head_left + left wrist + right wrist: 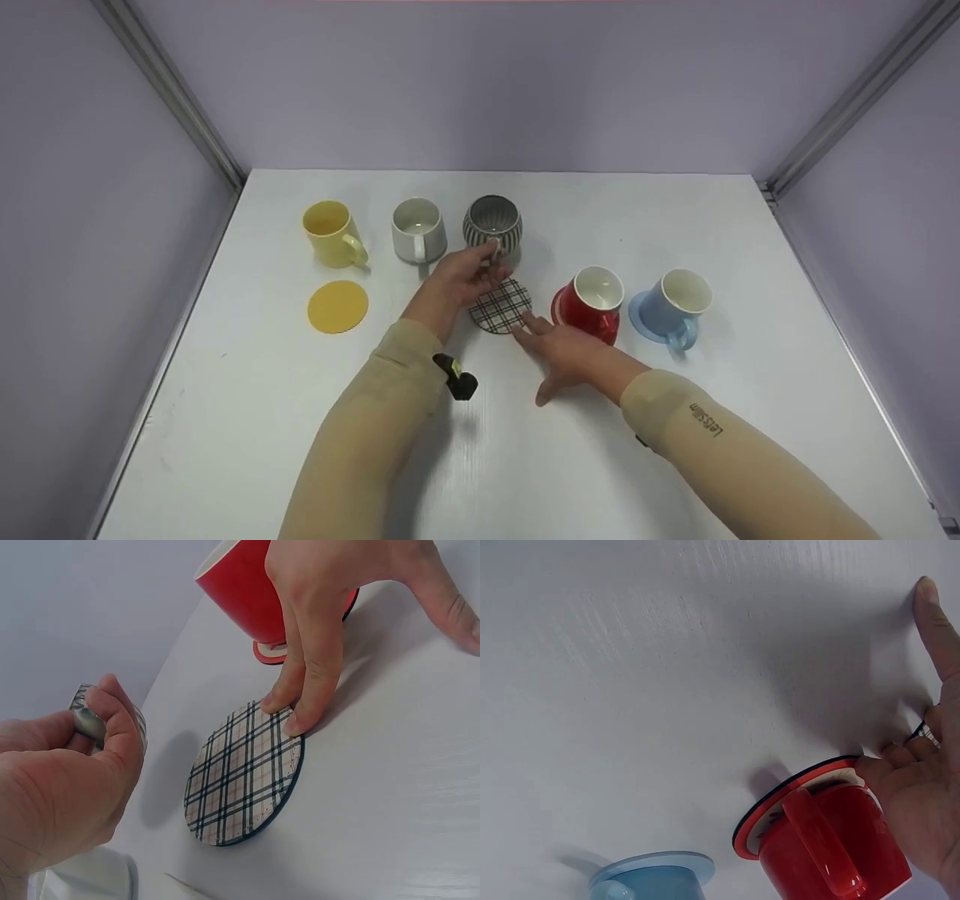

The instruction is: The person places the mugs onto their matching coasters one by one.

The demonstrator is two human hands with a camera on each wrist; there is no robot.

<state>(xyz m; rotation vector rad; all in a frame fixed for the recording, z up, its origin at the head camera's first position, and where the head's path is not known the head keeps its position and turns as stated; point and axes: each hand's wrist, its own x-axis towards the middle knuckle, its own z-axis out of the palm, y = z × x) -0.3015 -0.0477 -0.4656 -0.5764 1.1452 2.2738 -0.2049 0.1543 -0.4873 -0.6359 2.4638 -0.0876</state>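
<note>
My left hand point(463, 279) pinches the handle of a grey ribbed mug point(493, 223) at the back middle. Just in front of that mug lies a round plaid coaster point(501, 306). Fingertips of my right hand point(566, 354) rest on the coaster's near right edge, as the left wrist view shows, with the thumb spread out over the table. Beside the right hand, a red mug point(589, 301) stands on a red-rimmed coaster point(751, 829). In the left wrist view, the left hand covers most of the ribbed mug.
A light blue mug point(673, 306) sits on a blue coaster point(643, 311) at the right. Left of the ribbed mug stand a white mug point(418, 229) and a yellow mug point(332, 232). A yellow coaster point(337, 307) lies in front of the yellow mug. Walls enclose the white table point(247, 420).
</note>
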